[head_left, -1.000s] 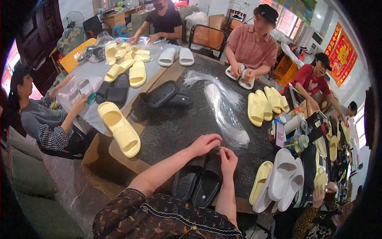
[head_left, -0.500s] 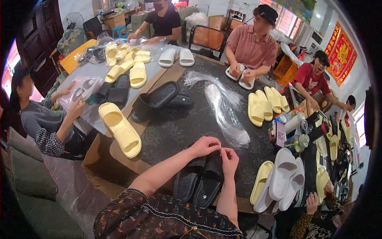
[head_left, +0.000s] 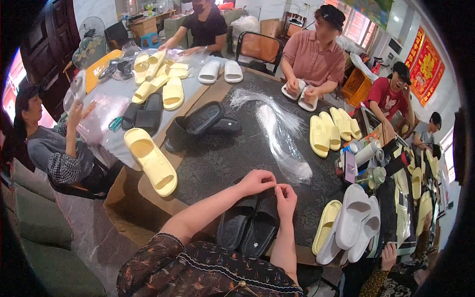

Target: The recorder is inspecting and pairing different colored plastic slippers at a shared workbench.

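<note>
Both hands have drawn together: left hand (head_left: 256,181) and right hand (head_left: 286,194) pinch fingertips over black slippers (head_left: 250,225) at the bench's near edge.

I see bare dark table (head_left: 222,158) just ahead of my two hands, wide enough to pass. Black slippers (head_left: 250,225) lie right under them. A big yellow slipper (head_left: 151,161) blocks the left. Clear plastic bags (head_left: 284,143) lie ahead to the right. White slippers (head_left: 354,222) crowd the right edge.
</note>
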`<state>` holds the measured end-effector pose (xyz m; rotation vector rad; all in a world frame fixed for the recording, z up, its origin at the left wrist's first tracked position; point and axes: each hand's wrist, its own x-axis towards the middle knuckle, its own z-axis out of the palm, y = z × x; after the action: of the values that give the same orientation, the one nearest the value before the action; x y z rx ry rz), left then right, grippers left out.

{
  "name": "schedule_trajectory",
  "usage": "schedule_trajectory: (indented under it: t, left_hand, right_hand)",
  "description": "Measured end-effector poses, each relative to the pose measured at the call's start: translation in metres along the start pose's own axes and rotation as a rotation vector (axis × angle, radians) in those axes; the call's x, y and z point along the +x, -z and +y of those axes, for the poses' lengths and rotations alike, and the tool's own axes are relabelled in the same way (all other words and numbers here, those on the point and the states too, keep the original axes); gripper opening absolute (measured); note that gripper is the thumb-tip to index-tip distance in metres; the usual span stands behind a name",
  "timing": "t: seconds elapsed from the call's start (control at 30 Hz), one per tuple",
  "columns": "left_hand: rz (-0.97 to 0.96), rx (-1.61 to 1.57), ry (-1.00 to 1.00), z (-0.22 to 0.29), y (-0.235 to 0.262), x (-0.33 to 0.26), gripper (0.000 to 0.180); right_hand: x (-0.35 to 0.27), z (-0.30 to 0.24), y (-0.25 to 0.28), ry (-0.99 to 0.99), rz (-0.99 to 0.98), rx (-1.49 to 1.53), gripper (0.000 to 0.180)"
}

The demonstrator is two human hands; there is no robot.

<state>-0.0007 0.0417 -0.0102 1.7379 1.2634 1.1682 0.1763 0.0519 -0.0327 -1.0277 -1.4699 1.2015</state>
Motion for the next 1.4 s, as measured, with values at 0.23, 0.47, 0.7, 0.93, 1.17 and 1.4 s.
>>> schedule_trajectory:
  t: [0.23, 0.47, 0.7, 0.93, 1.17, 1.4]
  left_hand:
    - [0.194, -0.15, 0.022, -0.004, -0.002, 0.0, 0.014]
    - [0.193, -0.065, 0.042, 0.006, -0.001, 0.0, 0.016]
    - [0.043, 0.06, -0.052, 0.0, -0.002, 0.0, 0.014]
    - [0.046, -0.117, 0.004, -0.003, -0.002, -0.001, 0.017]
    - [0.148, -0.025, 0.072, 0.006, 0.0, 0.001, 0.015]
    - [0.21, 0.024, 0.009, 0.001, -0.005, 0.002, 0.013]
  right_hand:
    - [-0.001, -0.013, -0.003, -0.032, 0.018, -0.006, 0.011]
    - [0.003, 0.01, 0.003, 0.039, 0.137, -0.052, 0.011]
    - [0.001, 0.002, 0.0, 0.013, 0.037, 0.019, 0.009]
    - [-0.001, -0.008, -0.002, 0.013, 0.021, 0.039, 0.008]
    - [0.001, 0.0, -0.003, 0.019, 0.104, 0.061, 0.006]
    - [0.001, 0.002, 0.002, 0.02, 0.159, -0.034, 0.01]
